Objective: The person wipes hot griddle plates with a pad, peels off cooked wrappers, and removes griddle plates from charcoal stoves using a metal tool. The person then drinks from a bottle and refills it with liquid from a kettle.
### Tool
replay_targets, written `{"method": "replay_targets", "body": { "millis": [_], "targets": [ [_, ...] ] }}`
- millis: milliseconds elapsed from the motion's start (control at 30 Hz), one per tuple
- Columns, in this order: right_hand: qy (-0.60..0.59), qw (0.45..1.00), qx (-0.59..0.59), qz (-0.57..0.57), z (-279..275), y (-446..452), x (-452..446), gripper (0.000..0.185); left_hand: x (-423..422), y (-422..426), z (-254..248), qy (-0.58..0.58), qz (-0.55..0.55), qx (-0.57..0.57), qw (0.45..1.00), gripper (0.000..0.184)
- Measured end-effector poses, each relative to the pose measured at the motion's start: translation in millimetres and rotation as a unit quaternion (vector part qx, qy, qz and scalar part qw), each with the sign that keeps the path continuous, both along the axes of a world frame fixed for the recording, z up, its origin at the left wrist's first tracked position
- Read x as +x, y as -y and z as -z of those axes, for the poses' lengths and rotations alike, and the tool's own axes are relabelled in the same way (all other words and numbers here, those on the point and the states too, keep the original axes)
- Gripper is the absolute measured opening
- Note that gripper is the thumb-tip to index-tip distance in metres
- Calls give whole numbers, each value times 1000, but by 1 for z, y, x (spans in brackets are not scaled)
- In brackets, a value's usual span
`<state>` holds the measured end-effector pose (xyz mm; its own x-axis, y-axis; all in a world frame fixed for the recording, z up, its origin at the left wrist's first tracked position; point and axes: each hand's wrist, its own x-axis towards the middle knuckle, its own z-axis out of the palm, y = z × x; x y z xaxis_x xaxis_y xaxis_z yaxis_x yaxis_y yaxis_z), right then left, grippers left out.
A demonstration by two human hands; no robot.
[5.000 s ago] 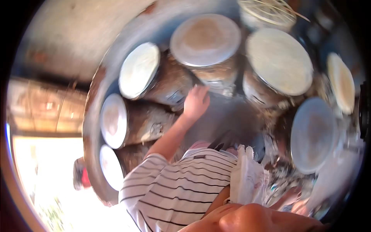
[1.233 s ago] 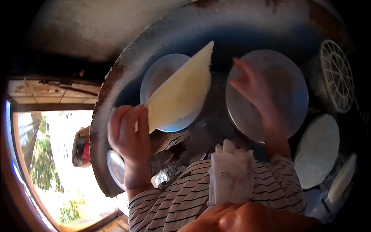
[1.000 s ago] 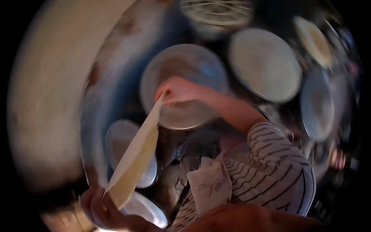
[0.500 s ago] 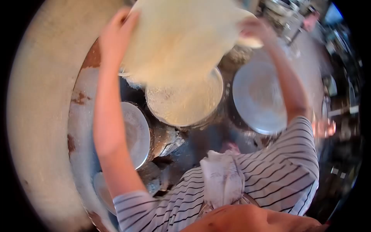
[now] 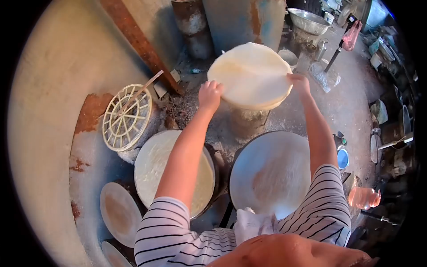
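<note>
A large, thin, pale round flatbread [image 5: 251, 73] lies on top of a round stack of similar pale sheets on a stand [image 5: 249, 122]. My left hand [image 5: 210, 94] is closed at the near left edge of the flatbread, fingers curled. At its right edge, my right hand [image 5: 299, 83] pinches the rim. Nearer to me, a round griddle [image 5: 149, 180] carries a layer of pale batter, partly hidden behind my left forearm. Right of it is a bare grey griddle [image 5: 275, 173] with a brownish middle.
A spoked round rack [image 5: 126, 118] with a stick across it leans at left. Another round griddle [image 5: 119, 213] sits lower left. Farther off are a metal basin [image 5: 309, 21], a rusty barrel [image 5: 192, 29] and a pink bag [image 5: 351, 35]. A plastic bottle [image 5: 364, 198] lies at right.
The flatbread, held up and spread between both hands over the griddles before, now rests on the stack. Both hands have come lower with it, and the camera view has shifted.
</note>
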<state>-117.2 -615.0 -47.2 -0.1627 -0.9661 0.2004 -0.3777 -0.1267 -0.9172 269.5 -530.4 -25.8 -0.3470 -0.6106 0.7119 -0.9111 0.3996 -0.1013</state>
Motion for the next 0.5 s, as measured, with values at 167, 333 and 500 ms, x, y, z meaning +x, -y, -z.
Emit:
{"method": "replay_targets", "body": {
  "millis": [167,333,500],
  "targets": [
    [35,999,21,11,-3,-2,-2,25,-6,10,0,27,6,55,998,10],
    [-88,993,-34,70,-15,-43,-30,25,-2,-12,-16,14,-47,174,984,23],
    [-63,997,7,44,-55,-274,-122,22,-4,-185,-90,-17,-14,86,996,49]
  ]
}}
